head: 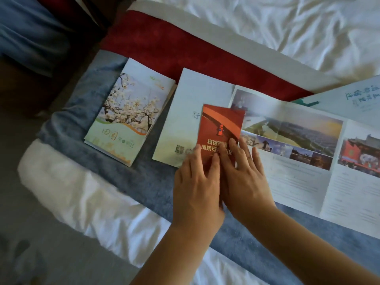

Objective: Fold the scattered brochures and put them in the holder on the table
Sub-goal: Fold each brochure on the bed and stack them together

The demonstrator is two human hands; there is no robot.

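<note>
A small red brochure point(221, 128) lies folded on top of a long unfolded brochure point(287, 140) with city photos, spread across the blue bed runner. My left hand point(195, 182) and my right hand point(244, 177) press flat on the red brochure's lower end, fingers straight, side by side. A folded brochure with a blossom-tree cover point(129, 118) lies to the left. Another pale brochure point(349, 99) pokes in at the right edge. No holder is in view.
The brochures rest on a bed with a blue and red runner point(92, 140) over white bedding point(267, 23). The bed's corner point(45, 177) is at the left, with grey carpet point(24, 233) below it and dark furniture at the upper left.
</note>
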